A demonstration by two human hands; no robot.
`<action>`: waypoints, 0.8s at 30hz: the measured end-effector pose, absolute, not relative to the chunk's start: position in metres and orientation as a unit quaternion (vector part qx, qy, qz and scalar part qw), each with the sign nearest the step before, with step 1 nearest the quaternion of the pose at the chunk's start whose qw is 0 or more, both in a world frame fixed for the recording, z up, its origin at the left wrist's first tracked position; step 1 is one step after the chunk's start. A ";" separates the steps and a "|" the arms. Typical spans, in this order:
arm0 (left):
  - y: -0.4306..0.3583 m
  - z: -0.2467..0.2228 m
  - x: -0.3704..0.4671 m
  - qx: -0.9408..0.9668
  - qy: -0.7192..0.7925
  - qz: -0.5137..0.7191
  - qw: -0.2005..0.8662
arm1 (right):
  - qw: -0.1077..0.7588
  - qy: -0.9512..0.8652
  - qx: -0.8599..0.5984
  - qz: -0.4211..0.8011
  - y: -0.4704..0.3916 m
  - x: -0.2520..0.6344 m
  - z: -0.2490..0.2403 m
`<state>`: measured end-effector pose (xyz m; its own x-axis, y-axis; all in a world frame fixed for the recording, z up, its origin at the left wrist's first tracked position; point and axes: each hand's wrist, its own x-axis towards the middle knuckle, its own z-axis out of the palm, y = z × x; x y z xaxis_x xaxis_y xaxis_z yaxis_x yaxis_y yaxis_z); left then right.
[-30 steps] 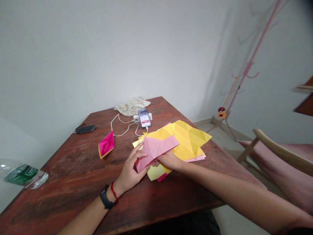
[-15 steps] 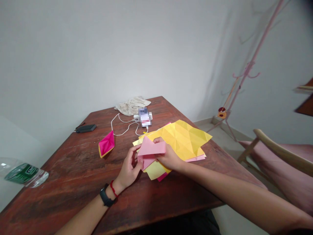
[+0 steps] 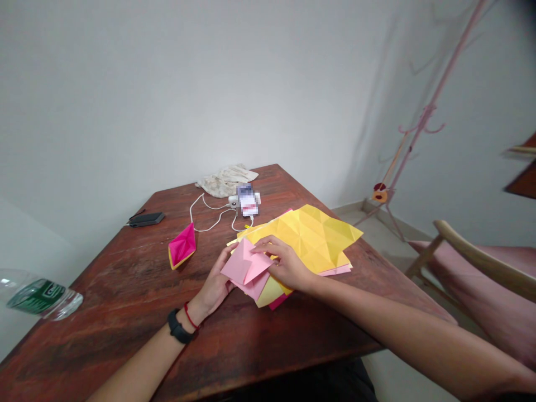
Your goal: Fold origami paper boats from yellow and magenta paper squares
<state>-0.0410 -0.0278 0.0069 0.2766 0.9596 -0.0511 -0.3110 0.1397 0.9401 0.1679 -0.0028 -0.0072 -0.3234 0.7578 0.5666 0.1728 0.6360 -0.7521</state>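
Note:
A partly folded pink origami paper is held between my two hands, just above a pile of coloured sheets. My left hand grips its left side, with the fingers partly hidden behind it. On the upper right flap rest the fingers of my right hand, closed on the paper. Beneath and to the right lies a creased yellow sheet on top of several pink and yellow sheets. A folded magenta and yellow paper boat sits left of my hands.
On the wooden table, a plastic bottle lies at the left. Further back are a black power bank, a phone with a blurred screen, white cables and a crumpled cloth. A chair stands right.
The pink paper has been turned and a flap laid over, so it now shows a flatter, diamond-like face. My right fingers have come onto its upper face; my left hand has shifted slightly left.

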 end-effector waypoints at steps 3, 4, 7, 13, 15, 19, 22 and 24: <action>-0.028 0.010 -0.043 0.423 0.371 0.479 0.674 | 0.496 -0.748 -0.327 0.298 -0.002 0.169 -0.006; -0.027 0.011 -0.043 0.420 0.372 0.476 0.677 | 0.495 -0.746 -0.331 0.297 -0.002 0.170 -0.006; -0.026 0.011 -0.047 0.415 0.368 0.466 0.689 | 0.494 -0.749 -0.339 0.283 0.000 0.171 -0.005; -0.021 0.013 -0.051 0.416 0.342 0.432 0.723 | 0.504 -0.776 -0.311 0.218 0.005 0.174 -0.009; -0.020 0.013 -0.054 0.413 0.325 0.426 0.736 | 0.504 -0.780 -0.303 0.215 0.007 0.175 -0.011; -0.016 0.009 -0.061 0.393 0.285 0.412 0.771 | 0.495 -0.787 -0.306 0.205 0.008 0.176 -0.012; -0.015 0.006 -0.063 0.394 0.288 0.402 0.775 | 0.477 -0.797 -0.308 0.204 0.008 0.176 -0.012; -0.014 0.006 -0.061 0.410 0.325 0.401 0.752 | 0.466 -0.804 -0.305 0.208 0.007 0.176 -0.012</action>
